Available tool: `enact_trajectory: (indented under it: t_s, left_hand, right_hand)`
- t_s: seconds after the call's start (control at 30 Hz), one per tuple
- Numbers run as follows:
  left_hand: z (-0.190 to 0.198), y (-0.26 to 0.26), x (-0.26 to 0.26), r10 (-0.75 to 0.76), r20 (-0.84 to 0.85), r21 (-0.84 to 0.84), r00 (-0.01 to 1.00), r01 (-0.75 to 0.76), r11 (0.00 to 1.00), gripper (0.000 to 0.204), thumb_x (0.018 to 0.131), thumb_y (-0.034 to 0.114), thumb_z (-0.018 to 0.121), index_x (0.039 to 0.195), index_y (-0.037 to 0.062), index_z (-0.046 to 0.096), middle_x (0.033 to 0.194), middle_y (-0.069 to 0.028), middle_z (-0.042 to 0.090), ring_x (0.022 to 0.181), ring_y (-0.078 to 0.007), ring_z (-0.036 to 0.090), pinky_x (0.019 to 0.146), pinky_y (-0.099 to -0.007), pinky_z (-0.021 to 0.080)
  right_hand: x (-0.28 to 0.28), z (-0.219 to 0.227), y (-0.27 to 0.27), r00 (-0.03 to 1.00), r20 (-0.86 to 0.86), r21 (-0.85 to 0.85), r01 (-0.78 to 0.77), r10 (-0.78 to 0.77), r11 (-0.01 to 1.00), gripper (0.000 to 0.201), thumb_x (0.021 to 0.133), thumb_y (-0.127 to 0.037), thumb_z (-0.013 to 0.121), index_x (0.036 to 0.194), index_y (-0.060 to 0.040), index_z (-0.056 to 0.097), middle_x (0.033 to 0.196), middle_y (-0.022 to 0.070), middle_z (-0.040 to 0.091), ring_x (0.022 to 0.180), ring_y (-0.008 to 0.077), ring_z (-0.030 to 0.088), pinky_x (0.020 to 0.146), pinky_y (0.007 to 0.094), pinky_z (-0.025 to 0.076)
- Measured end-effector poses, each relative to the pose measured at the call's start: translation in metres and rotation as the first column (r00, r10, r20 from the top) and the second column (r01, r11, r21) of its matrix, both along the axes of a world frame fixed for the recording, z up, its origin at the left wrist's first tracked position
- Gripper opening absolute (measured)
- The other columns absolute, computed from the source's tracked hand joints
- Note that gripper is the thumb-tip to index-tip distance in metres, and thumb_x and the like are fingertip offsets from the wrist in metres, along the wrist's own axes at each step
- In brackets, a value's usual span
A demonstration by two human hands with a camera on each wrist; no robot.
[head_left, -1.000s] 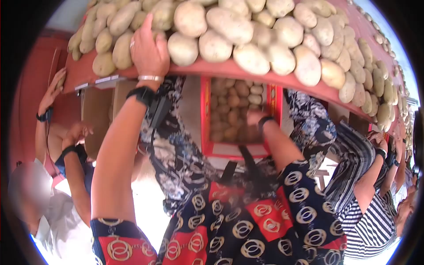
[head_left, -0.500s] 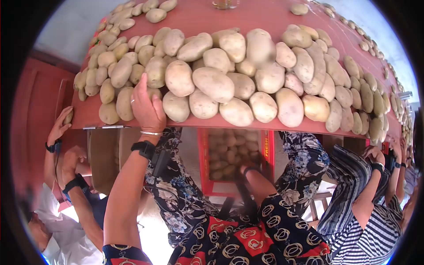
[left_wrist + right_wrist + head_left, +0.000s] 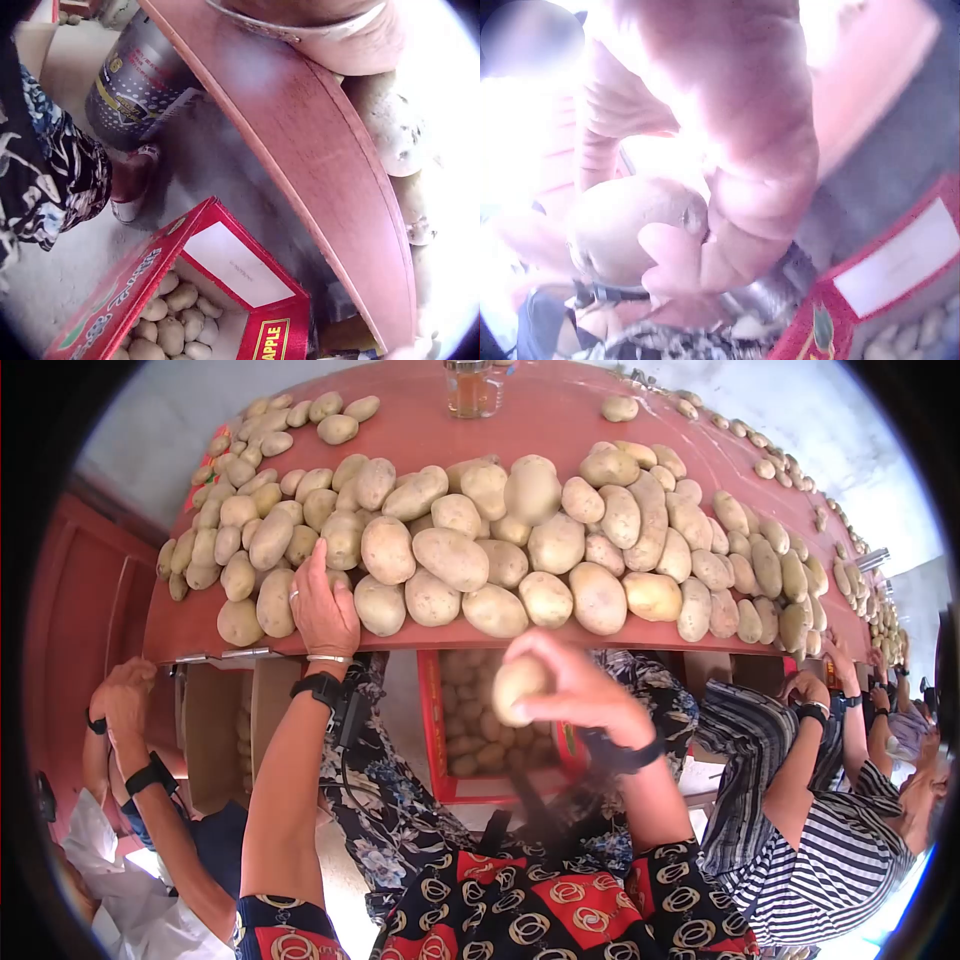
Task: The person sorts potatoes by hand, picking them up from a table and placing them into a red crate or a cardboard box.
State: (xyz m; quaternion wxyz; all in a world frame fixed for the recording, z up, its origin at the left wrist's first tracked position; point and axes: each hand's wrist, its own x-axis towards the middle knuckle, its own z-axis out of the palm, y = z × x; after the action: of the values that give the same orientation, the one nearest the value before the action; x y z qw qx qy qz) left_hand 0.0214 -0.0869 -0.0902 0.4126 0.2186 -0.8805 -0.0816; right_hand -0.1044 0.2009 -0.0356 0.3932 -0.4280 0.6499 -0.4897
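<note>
My right hand (image 3: pixel 590 695) grips a pale potato (image 3: pixel 520 688) above the box, thumb and fingers around it. In the right wrist view the same potato (image 3: pixel 634 221) shows between thumb and curled fingers. Below it, at the table's front edge, stands a red cardboard box (image 3: pixel 432 735) partly filled with potatoes. My left hand (image 3: pixel 325 615) rests at the table edge with fingers extended, touching the front of a long heap of potatoes (image 3: pixel 452 558). Only its wrist, with a bangle (image 3: pixel 300 31), shows in the left wrist view.
The red table (image 3: pixel 560 410) carries more potatoes and a glass mug (image 3: pixel 470 388) at the back. Brown cardboard boxes (image 3: pixel 215 735) stand under the left side. Other people sit close on both sides, their arms near the edge. A dark drum (image 3: pixel 139 82) stands under the table.
My right hand has risen out of the box and now holds a potato above it. The left hand stays at the same potatoes. The head view has tilted, showing more tabletop.
</note>
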Motion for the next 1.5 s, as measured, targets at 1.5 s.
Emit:
enact_trajectory:
  t_s: [1.5]
  left_hand:
    - [-0.009, -0.009, -0.004, -0.003, -0.043, -0.1, 0.999, -0.001, 0.995, 0.049, 0.079, 0.015, 0.049, 0.127, 0.0038, 0.044, 0.102, -0.0199, 0.056, 0.095, -0.0363, 0.052, 0.085, -0.0459, 0.04]
  right_hand:
    - [-0.183, -0.031, 0.038, 0.387, -0.789, -0.302, 0.431, -0.477, 0.85, 0.04, 0.093, -0.038, 0.035, 0.121, -0.0154, 0.053, 0.117, 0.0171, 0.054, 0.114, 0.0351, 0.046, 0.096, 0.0398, 0.033]
